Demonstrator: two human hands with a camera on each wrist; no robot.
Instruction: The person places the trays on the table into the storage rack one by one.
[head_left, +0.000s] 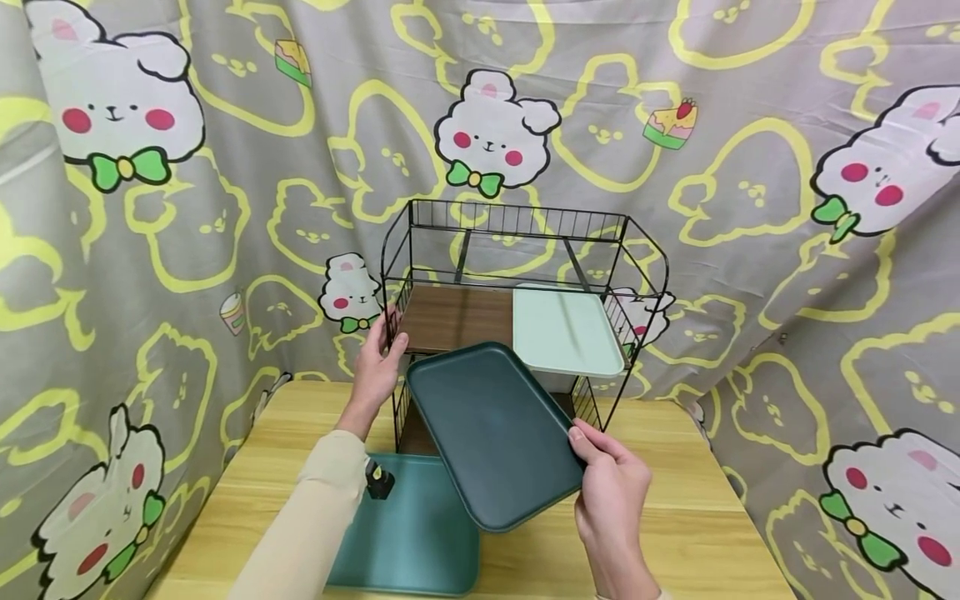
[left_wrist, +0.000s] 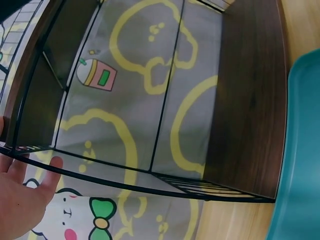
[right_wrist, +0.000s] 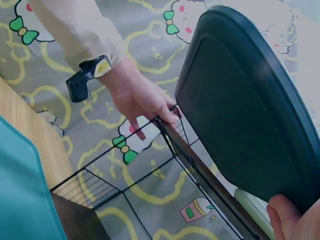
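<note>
My right hand (head_left: 611, 483) grips a dark green tray (head_left: 495, 433) by its right edge, thumb on top. The tray is tilted in the air before a black wire rack (head_left: 517, 287) with brown wooden shelves. A pale mint tray (head_left: 566, 329) lies on the right part of the upper brown shelf (head_left: 453, 317). My left hand (head_left: 377, 367) holds the rack's left front post at that shelf's height; the left wrist view shows fingers and thumb (left_wrist: 50, 175) at the frame. The dark tray hides part of the lower shelf in the head view.
A teal tray (head_left: 412, 542) lies on the wooden table (head_left: 675, 500) in front of the rack, partly under the dark tray and left forearm. A black device (right_wrist: 82, 82) is strapped to the left wrist. Patterned grey curtain (head_left: 600, 50) surrounds the table.
</note>
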